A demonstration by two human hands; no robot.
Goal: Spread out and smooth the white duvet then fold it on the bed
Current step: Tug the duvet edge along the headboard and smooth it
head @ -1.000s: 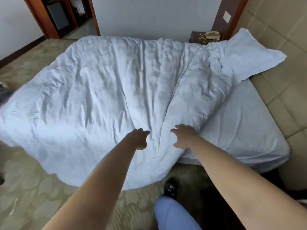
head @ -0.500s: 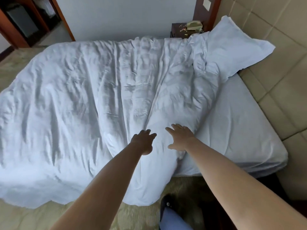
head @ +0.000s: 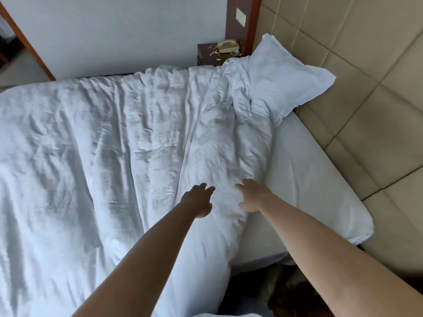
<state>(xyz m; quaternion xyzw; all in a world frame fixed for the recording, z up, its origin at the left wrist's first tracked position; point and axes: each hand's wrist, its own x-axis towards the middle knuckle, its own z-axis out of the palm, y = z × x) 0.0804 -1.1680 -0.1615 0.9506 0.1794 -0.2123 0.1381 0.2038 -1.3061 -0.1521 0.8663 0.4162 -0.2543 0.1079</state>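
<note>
Duvet (head: 119,156) lay rumpled across bed (head: 320,184), right strip bare | left hand (head: 198,200), right hand (head: 253,197) flat, fingers spread, gripping nothing | best: press outward along ridges, rightward.

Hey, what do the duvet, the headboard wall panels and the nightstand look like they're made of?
Duvet: soft woven fabric, likely cotton, matte with a slight sheen; it creases and puffs. Wall panels: probably padded leatherette or fabric, beige, with recessed seams between squares. Nightstand: dark wood or veneer, smooth; too small to tell which.
</note>
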